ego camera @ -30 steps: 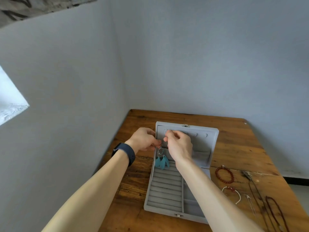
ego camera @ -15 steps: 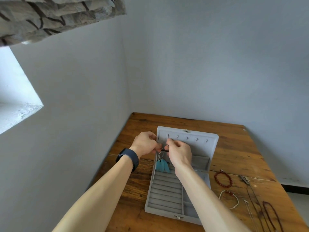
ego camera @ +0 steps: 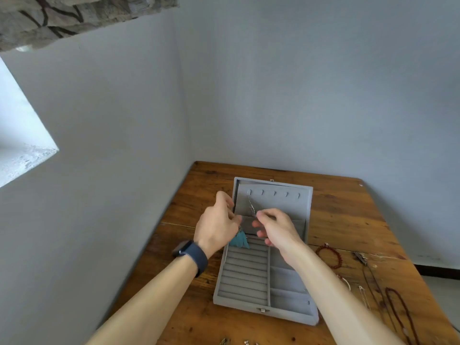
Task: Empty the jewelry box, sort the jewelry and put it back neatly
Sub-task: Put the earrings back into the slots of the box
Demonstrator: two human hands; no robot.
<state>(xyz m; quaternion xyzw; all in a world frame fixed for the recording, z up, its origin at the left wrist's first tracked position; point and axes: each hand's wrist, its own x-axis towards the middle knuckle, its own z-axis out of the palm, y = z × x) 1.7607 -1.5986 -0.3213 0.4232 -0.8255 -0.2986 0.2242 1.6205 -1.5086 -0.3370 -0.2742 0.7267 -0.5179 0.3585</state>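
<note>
A jewelry box (ego camera: 249, 282) sits mid-bench (ego camera: 348, 220), its lid (ego camera: 283, 205) raised at 12 o'clock. An earring (ego camera: 252, 207) hangs from the lid's leftmost hook. Bracelets (ego camera: 329, 255) and necklaces (ego camera: 398, 312) lie at 3 o'clock.

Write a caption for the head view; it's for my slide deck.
Both hands, left hand and right hand, work a teal feather earring at the open grey jewelry box.
</note>
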